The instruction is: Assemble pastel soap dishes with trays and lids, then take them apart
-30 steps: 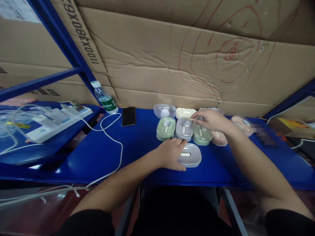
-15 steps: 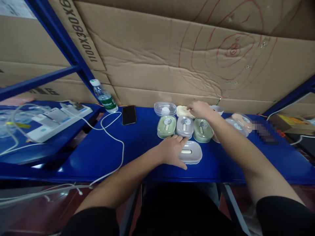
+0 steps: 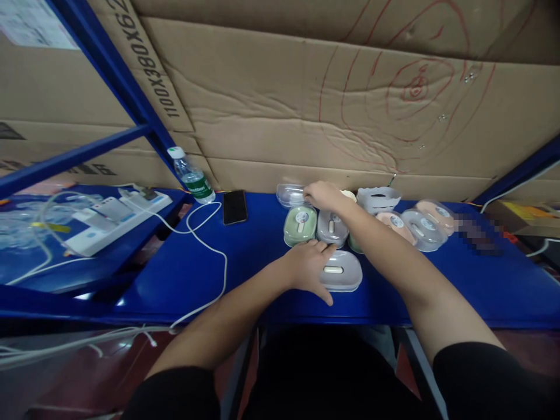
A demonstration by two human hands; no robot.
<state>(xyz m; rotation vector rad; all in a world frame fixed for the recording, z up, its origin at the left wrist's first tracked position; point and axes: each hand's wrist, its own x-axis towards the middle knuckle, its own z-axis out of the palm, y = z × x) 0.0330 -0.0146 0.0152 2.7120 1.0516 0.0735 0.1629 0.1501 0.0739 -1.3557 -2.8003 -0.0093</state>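
Note:
My left hand [image 3: 308, 268] lies over the left end of a lilac-grey soap dish [image 3: 350, 274], thumb spread away from the other fingers. The dish has a pale oblong piece in its middle. My right hand [image 3: 326, 195] reaches to the back, its bent fingers at the right end of a clear plastic lid [image 3: 289, 194]; whether they grip it is unclear. Between the hands stand a green soap box [image 3: 300, 226] and a lilac-grey soap box [image 3: 331, 230], both under clear lids with round stickers. A cream dish [image 3: 349, 195] is mostly hidden behind my right hand.
A wavy-edged grey-white piece [image 3: 377, 200] and lidded pink [image 3: 396, 226] and grey [image 3: 423, 228] boxes lie to the right. Leftward are a phone [image 3: 235, 207], a water bottle [image 3: 195, 181], a white cable [image 3: 223, 256] and a power strip [image 3: 118, 221]. Cardboard [image 3: 262, 105] walls the back.
My right hand has moved left from the cream dish to the clear lid, uncovering the wavy-edged piece and the pink box. My left hand stays on the lilac-grey dish. The view has shifted slightly.

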